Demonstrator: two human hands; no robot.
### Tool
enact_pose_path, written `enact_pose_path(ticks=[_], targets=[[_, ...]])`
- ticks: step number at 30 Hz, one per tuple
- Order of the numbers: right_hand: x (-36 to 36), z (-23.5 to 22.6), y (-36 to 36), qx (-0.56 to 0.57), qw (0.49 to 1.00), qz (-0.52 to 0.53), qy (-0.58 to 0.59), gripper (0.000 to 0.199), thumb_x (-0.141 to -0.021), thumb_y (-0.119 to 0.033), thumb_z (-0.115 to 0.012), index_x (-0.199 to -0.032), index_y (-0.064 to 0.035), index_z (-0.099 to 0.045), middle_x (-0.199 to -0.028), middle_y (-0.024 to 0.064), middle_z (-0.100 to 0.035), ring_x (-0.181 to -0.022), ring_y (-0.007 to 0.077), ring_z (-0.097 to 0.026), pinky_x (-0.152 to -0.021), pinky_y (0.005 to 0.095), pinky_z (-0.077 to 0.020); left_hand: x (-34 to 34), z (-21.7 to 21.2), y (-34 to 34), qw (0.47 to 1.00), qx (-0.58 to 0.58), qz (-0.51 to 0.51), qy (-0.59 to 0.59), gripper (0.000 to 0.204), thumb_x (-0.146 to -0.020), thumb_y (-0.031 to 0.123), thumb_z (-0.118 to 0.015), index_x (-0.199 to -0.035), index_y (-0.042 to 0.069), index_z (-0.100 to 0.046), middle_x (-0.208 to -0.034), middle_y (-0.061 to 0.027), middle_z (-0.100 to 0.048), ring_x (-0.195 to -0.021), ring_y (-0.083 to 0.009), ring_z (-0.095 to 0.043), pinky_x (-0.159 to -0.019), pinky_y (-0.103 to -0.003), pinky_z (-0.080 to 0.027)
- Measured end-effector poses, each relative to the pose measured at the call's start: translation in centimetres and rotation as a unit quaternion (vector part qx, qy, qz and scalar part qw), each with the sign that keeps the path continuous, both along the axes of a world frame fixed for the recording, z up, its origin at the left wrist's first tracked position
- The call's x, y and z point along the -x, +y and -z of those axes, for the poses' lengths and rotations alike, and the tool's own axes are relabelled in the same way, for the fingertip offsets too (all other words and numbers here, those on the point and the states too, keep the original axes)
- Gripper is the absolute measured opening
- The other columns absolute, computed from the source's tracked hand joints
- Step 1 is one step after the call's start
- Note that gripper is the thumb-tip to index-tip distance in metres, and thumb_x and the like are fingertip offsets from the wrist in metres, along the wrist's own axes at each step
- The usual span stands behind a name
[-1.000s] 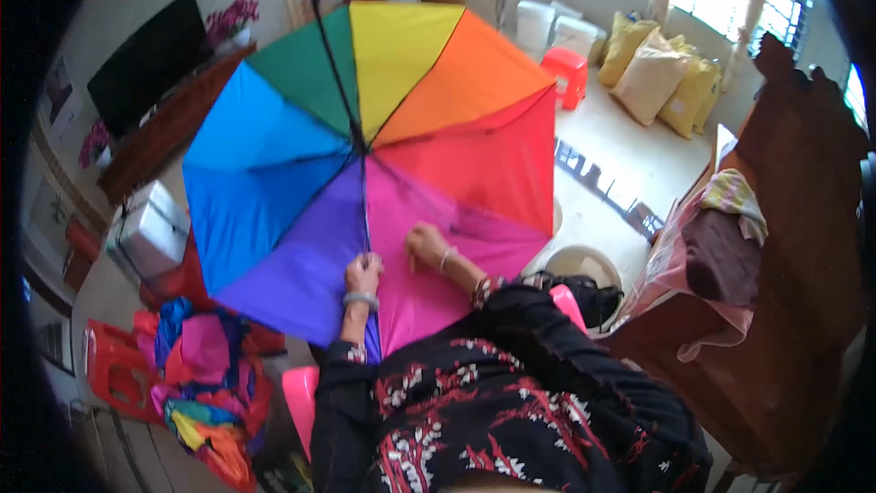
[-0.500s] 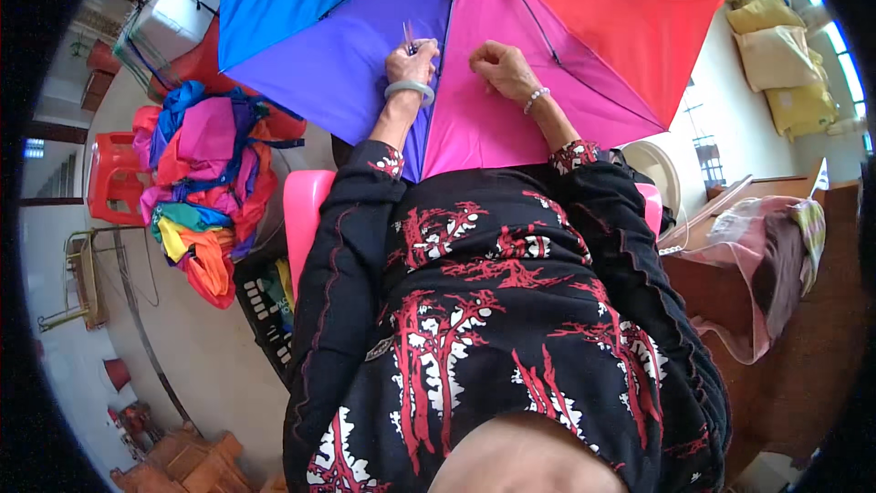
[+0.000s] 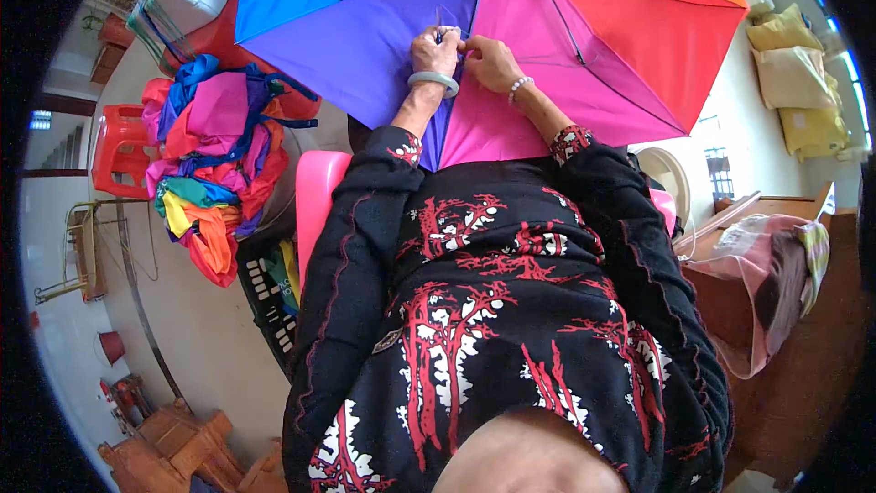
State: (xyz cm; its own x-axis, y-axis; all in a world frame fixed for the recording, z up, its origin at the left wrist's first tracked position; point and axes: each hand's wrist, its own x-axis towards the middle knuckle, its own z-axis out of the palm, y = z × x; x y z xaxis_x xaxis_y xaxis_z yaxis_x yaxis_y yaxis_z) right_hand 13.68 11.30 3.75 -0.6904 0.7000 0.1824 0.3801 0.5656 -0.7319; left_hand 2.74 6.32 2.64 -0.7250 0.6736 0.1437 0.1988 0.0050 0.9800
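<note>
An open umbrella (image 3: 538, 100) with rainbow panels lies across my lap, its dark ribs showing on the side toward me. Over the purple panel, my left hand (image 3: 434, 53) is closed round a slim pointed metal tool (image 3: 439, 15), perhaps thread snips; its grip is mostly hidden by the fingers. A faint thin thread seems to arc from it toward the right hand. My right hand (image 3: 493, 66) touches the left at the rib between the purple and pink panels. Its fingertips are pinched together, and what they hold is too small to make out.
A heap of folded colourful umbrellas (image 3: 214, 146) rests at my left beside a red plastic stool (image 3: 119, 151). Below it stands a dark crate (image 3: 265, 297). To the right are a pale bucket (image 3: 671, 173), a wooden table (image 3: 776, 210) with cloths, and yellow sacks (image 3: 789, 82).
My right hand has moved in to meet the left at the rib, where before they were apart. The whole view has shifted slightly, with the umbrella now farther right.
</note>
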Motion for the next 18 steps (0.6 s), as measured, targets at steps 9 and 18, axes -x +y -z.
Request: enact_pose_path(ticks=[9, 18], targets=[[-0.4, 0.7, 0.5, 0.331, 0.939, -0.001, 0.095, 0.011, -0.074, -0.005, -0.053, -0.083, 0.0008, -0.055, -0.062, 0.0103, -0.056, -0.053, 0.0179, -0.056, -0.045, 0.0295, -0.0461, -0.3, 0.0, 0.3, 0.991, 0.114, -0.014, 0.069, 0.021, -0.070, 0.021, -0.052, -0.068, 0.002, -0.061, -0.062, -0.0123, -0.061, -0.061, -0.0257, -0.060, -0.060, -0.035, -0.046], [-0.6, 1.9, 1.2, 0.288, 0.950, 0.021, 0.118, 0.010, -0.074, -0.009, -0.056, -0.079, -0.0002, -0.055, -0.061, 0.0079, -0.056, -0.053, 0.0152, -0.056, -0.045, 0.0270, -0.0464, -0.1, 0.7, -0.1, 0.978, 0.169, -0.007, 0.120, 0.020, -0.069, 0.022, -0.053, -0.070, 0.003, -0.061, -0.068, -0.0161, -0.060, -0.067, -0.0292, -0.060, -0.064, -0.037, -0.047]])
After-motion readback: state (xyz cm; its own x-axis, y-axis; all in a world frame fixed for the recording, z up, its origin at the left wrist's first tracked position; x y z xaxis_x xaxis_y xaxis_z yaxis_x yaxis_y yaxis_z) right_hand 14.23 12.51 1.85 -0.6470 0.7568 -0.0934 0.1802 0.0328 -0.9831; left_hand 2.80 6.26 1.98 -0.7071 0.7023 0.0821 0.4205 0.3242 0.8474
